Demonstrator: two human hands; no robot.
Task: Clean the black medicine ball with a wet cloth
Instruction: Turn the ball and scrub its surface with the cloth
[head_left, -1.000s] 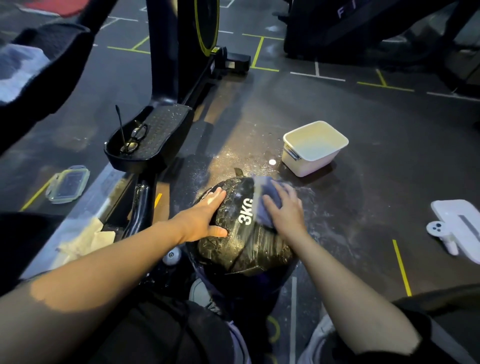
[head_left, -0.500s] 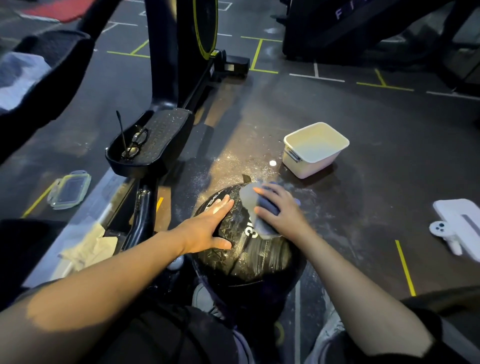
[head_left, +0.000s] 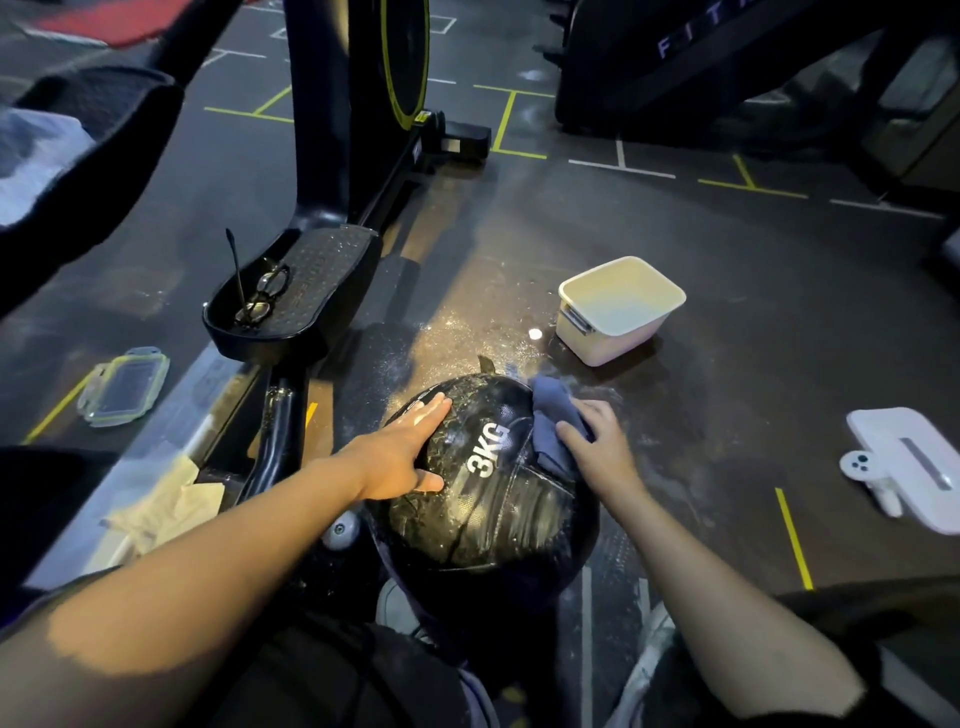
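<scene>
Left hand (head_left: 402, 457) flat and spread on the near-left face of the black medicine ball (head_left: 483, 483), fingers apart, gripping nothing, exactly as half a second back. Between the two hands, the "3KG" print laid bare again, since the right hand (head_left: 597, 441), closed on the blue cloth (head_left: 556, 431), has slid off the top centre to the upper right flank. Beyond that hand, white tub (head_left: 618, 306) on the floor; likely one stroke across the crown finished, dusty lower panels left.
</scene>
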